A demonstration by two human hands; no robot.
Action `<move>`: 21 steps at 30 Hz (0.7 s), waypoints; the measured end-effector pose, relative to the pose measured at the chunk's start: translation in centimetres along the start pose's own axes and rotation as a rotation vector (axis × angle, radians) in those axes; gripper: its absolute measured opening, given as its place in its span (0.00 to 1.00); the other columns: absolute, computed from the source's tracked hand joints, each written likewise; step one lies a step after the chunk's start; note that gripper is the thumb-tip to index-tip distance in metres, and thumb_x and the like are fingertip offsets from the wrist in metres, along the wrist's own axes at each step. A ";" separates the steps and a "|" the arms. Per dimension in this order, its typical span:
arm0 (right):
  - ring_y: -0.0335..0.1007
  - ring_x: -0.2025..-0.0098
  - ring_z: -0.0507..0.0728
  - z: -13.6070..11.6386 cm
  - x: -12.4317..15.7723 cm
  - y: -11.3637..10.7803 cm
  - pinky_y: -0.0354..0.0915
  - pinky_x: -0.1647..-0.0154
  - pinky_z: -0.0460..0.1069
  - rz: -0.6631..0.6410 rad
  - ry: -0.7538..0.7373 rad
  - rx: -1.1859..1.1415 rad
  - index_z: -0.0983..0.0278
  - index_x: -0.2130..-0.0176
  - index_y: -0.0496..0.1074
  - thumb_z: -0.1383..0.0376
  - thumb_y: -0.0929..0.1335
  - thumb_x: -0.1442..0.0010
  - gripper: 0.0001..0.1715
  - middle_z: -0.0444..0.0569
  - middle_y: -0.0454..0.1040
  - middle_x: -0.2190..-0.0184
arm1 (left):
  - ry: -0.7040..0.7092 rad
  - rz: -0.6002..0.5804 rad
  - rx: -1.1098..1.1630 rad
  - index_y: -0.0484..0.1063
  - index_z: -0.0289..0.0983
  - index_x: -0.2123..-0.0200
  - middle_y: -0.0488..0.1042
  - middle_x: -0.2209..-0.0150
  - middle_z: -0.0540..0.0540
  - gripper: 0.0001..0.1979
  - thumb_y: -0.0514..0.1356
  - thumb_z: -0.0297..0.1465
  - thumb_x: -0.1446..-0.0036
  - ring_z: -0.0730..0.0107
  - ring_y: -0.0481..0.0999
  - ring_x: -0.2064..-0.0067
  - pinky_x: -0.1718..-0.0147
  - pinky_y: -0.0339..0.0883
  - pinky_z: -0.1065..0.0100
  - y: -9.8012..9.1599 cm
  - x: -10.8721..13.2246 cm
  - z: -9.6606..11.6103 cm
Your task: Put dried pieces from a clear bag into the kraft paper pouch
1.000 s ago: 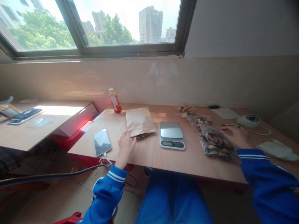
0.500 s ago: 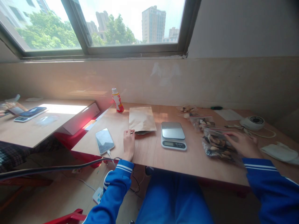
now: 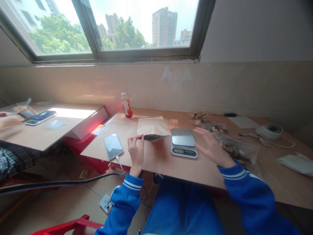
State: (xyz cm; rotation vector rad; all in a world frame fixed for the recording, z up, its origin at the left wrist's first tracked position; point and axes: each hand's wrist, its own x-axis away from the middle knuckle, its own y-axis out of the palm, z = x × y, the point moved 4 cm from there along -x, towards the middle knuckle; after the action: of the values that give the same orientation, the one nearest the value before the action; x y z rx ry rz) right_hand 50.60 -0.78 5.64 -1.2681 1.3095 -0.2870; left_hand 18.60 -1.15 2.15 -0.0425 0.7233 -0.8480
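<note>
My left hand [image 3: 136, 150] pinches the left corner of a brown paper bag [image 3: 152, 125]. The bag's near edge is lifted, and its mouth gapes toward me, showing a dark inside. My right hand [image 3: 210, 146] is open, fingers stretched leftward, close to the right side of a kitchen scale [image 3: 183, 138]. Nothing lies on the scale's metal plate. Partly behind my right hand and sleeve is a clear zip bag of dried brown pieces [image 3: 234, 151], perhaps mushrooms. Left of my left hand, a phone [image 3: 113, 146] lies with a cable plugged in.
A red-and-white bottle [image 3: 126, 106] stands at the back. More zip bags [image 3: 200, 116], a white round device with a cord [image 3: 269, 131] and a white cloth [image 3: 295, 164] are on the right. A person's hand [image 3: 11, 120] shows at the left table. A black cable [image 3: 61, 181] crosses low left.
My right hand has let go of the zip bag and moved left to beside the scale. My left hand has raised the paper bag's near edge, opening its mouth.
</note>
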 end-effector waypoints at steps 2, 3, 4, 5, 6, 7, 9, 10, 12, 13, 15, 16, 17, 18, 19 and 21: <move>0.52 0.35 0.64 -4.9 -2.3 2.6 0.54 0.38 0.60 -0.064 -0.122 -0.056 0.60 0.35 0.49 0.59 0.65 0.41 0.39 0.56 0.57 0.37 | -0.009 -0.001 -0.003 0.74 0.38 0.61 0.70 0.61 0.45 0.10 0.57 0.37 0.40 0.64 0.72 0.56 0.53 0.66 0.61 -0.4 0.4 0.6; 0.48 0.33 0.65 -6.9 -3.3 3.9 0.54 0.38 0.61 -0.080 -0.158 -0.064 0.59 0.34 0.47 0.60 0.66 0.42 0.42 0.55 0.54 0.35 | -0.008 -0.009 -0.008 0.74 0.38 0.61 0.70 0.61 0.45 0.10 0.57 0.37 0.40 0.64 0.72 0.56 0.52 0.66 0.61 -0.6 0.5 0.8; 0.46 0.33 0.65 -8.5 -4.2 5.1 0.53 0.37 0.61 -0.104 -0.177 -0.058 0.58 0.34 0.47 0.62 0.67 0.43 0.43 0.54 0.53 0.34 | -0.003 -0.019 -0.014 0.74 0.38 0.60 0.70 0.61 0.45 0.10 0.57 0.37 0.40 0.64 0.72 0.56 0.52 0.66 0.61 -0.8 0.6 1.0; 0.47 0.33 0.66 -9.7 -5.0 6.2 0.53 0.38 0.61 -0.123 -0.178 -0.048 0.58 0.34 0.49 0.65 0.67 0.43 0.41 0.54 0.54 0.35 | 0.007 -0.032 -0.019 0.74 0.38 0.60 0.71 0.61 0.45 0.11 0.56 0.37 0.40 0.65 0.72 0.55 0.51 0.66 0.61 -1.0 0.6 1.2; 0.51 0.35 0.66 -10.5 -5.7 7.1 0.54 0.39 0.61 -0.137 -0.167 -0.041 0.58 0.35 0.52 0.69 0.66 0.43 0.40 0.54 0.59 0.37 | 0.020 -0.048 -0.023 0.74 0.39 0.60 0.71 0.61 0.45 0.11 0.56 0.37 0.39 0.65 0.72 0.54 0.50 0.66 0.60 -1.2 0.6 1.3; 0.56 0.37 0.65 -11.0 -6.2 7.8 0.56 0.40 0.60 -0.154 -0.156 -0.038 0.59 0.36 0.55 0.71 0.66 0.43 0.38 0.53 0.63 0.39 | 0.034 -0.068 -0.023 0.74 0.39 0.60 0.71 0.60 0.45 0.11 0.56 0.37 0.39 0.64 0.72 0.53 0.48 0.65 0.60 -1.5 0.6 1.4; 0.63 0.43 0.64 -11.4 -6.7 8.8 0.59 0.44 0.58 -0.173 -0.137 -0.041 0.59 0.40 0.62 0.73 0.65 0.43 0.32 0.52 0.70 0.45 | 0.044 -0.106 -0.006 0.73 0.40 0.56 0.71 0.54 0.43 0.13 0.54 0.38 0.38 0.64 0.72 0.50 0.47 0.65 0.59 -2.1 0.8 1.2; 0.65 0.45 0.63 -11.5 -6.8 9.0 0.60 0.46 0.57 -0.177 -0.132 -0.045 0.59 0.43 0.65 0.74 0.65 0.43 0.29 0.52 0.72 0.47 | 0.029 -0.113 0.006 0.71 0.40 0.52 0.69 0.50 0.42 0.15 0.54 0.38 0.38 0.64 0.72 0.49 0.47 0.65 0.60 -2.6 1.1 0.9; 0.66 0.47 0.62 -11.3 -6.5 9.3 0.61 0.47 0.56 -0.166 -0.125 -0.054 0.59 0.46 0.68 0.74 0.65 0.43 0.25 0.51 0.73 0.48 | -0.039 -0.098 0.019 0.63 0.40 0.43 0.63 0.43 0.39 0.21 0.52 0.39 0.38 0.64 0.73 0.49 0.49 0.67 0.60 -4.1 2.2 -0.4; 0.66 0.47 0.62 -11.2 -6.3 9.3 0.61 0.48 0.56 -0.158 -0.122 -0.061 0.59 0.47 0.69 0.74 0.64 0.42 0.24 0.50 0.73 0.48 | -0.087 -0.082 0.000 0.59 0.40 0.40 0.61 0.42 0.37 0.24 0.51 0.39 0.37 0.64 0.73 0.50 0.50 0.68 0.60 -5.2 3.2 -1.3; 0.67 0.47 0.61 -11.1 -5.6 9.5 0.62 0.48 0.55 -0.144 -0.119 -0.077 0.59 0.48 0.69 0.74 0.64 0.42 0.23 0.50 0.73 0.48 | -0.150 -0.075 -0.084 0.61 0.39 0.42 0.63 0.44 0.36 0.23 0.50 0.40 0.38 0.62 0.74 0.50 0.49 0.68 0.58 -7.9 5.7 -3.5; 0.67 0.47 0.61 -11.0 -5.3 9.6 0.62 0.47 0.55 -0.140 -0.119 -0.083 0.60 0.48 0.69 0.75 0.64 0.42 0.23 0.50 0.73 0.48 | -0.184 -0.100 -0.166 0.63 0.39 0.44 0.65 0.45 0.37 0.22 0.50 0.40 0.40 0.60 0.72 0.48 0.48 0.67 0.57 -9.5 7.2 -4.7; 0.67 0.47 0.60 -11.0 -5.0 9.8 0.62 0.47 0.55 -0.140 -0.120 -0.088 0.60 0.49 0.69 0.75 0.63 0.42 0.22 0.50 0.73 0.48 | -0.212 -0.148 -0.264 0.67 0.40 0.48 0.67 0.46 0.37 0.20 0.51 0.40 0.41 0.58 0.71 0.46 0.47 0.66 0.56 -11.1 8.7 -5.9; 0.67 0.48 0.60 -11.1 -4.7 10.0 0.62 0.47 0.55 -0.143 -0.122 -0.091 0.60 0.50 0.69 0.75 0.63 0.42 0.22 0.50 0.73 0.49 | -0.246 -0.212 -0.377 0.71 0.43 0.54 0.70 0.49 0.39 0.17 0.51 0.40 0.43 0.55 0.72 0.47 0.50 0.68 0.54 -12.8 10.2 -7.1; 0.67 0.48 0.60 -11.1 -4.4 10.2 0.62 0.47 0.55 -0.147 -0.122 -0.093 0.61 0.50 0.69 0.76 0.63 0.42 0.22 0.50 0.73 0.49 | -0.304 -0.264 -0.503 0.73 0.46 0.60 0.74 0.54 0.42 0.14 0.52 0.39 0.47 0.53 0.74 0.50 0.55 0.70 0.53 -14.7 11.4 -8.4; 0.67 0.49 0.60 -11.2 -4.0 10.6 0.63 0.47 0.55 -0.160 -0.119 -0.095 0.61 0.51 0.69 0.77 0.63 0.43 0.23 0.50 0.74 0.50 | -0.436 -0.237 -0.695 0.74 0.52 0.64 0.78 0.64 0.48 0.13 0.55 0.37 0.53 0.52 0.77 0.57 0.63 0.72 0.53 -19.1 13.0 -10.4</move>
State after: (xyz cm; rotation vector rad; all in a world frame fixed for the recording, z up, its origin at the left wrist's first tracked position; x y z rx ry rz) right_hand 35.09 0.39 1.99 -1.4513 1.1335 -0.2602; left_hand 5.36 -20.65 -7.21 -0.9229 0.5726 -0.7401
